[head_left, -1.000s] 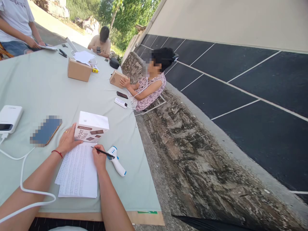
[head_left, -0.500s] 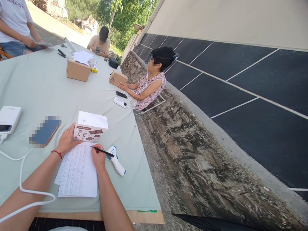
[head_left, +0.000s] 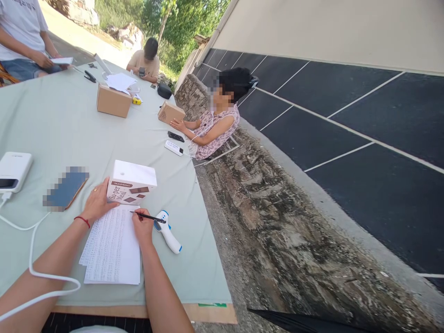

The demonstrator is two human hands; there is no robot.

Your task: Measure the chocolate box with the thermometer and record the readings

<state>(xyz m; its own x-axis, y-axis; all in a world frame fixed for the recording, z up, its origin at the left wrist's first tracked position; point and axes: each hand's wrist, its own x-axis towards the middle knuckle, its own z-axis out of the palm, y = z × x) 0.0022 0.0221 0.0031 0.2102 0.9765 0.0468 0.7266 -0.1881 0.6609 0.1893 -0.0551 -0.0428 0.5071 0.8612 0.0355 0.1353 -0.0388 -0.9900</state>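
My right hand [head_left: 143, 226] is closed round a black pen [head_left: 152, 216], whose tip points left over the upper right of a sheet of paper [head_left: 116, 249]. Rows of small writing cover much of this sheet, and more sheets show under its left edge. Against the left side of a white and brown box [head_left: 132, 185] lies my left hand [head_left: 99, 199]; its fingers are stretched along the side and its thumb is at the box's lower front edge, by the top of the paper. A white and blue infrared thermometer [head_left: 169, 233] lies just right of my right hand.
Left of the box are a phone [head_left: 65, 188] and a white power bank [head_left: 15, 171] with a white cable [head_left: 33, 259] crossing my left forearm. A person [head_left: 218, 125] on the right touches a cardboard box [head_left: 171, 112]. Another cardboard box [head_left: 114, 100] stands farther back, near two more people.
The papers held by the person at the far left have tilted. My hands, the pen and the box stay almost the same; the whole view has shifted very slightly.
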